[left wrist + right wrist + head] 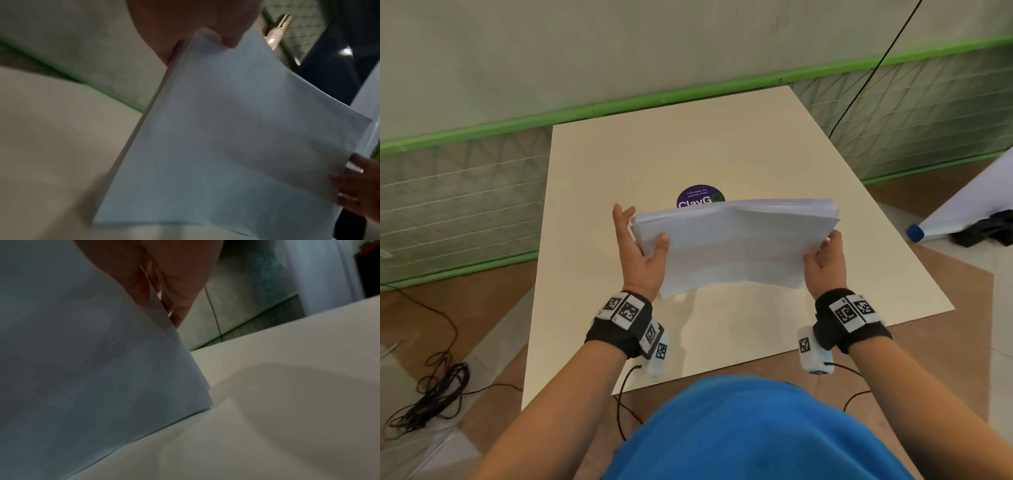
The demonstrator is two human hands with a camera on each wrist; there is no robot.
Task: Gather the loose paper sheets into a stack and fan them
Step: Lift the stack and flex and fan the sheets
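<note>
Dozens of white paper sheets (732, 240) are being pinched edgewise above the cream table (722, 144) by left hand (642, 253) and right hand (823, 263); unclamped far edges, already splaying, could be spilled.

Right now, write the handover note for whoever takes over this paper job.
Left hand: grips the left edge of the paper stack, thumb on top.
Right hand: holds the stack's right edge, thumb on top, fingers beneath.
The stack is off the table, held between both hands and tilted toward the person, its far edges slightly spread. It partly hides a purple sticker.
Done: sheets gathered into one stack; no loose sheets show on the table.
Left: fan the sheets.
</note>
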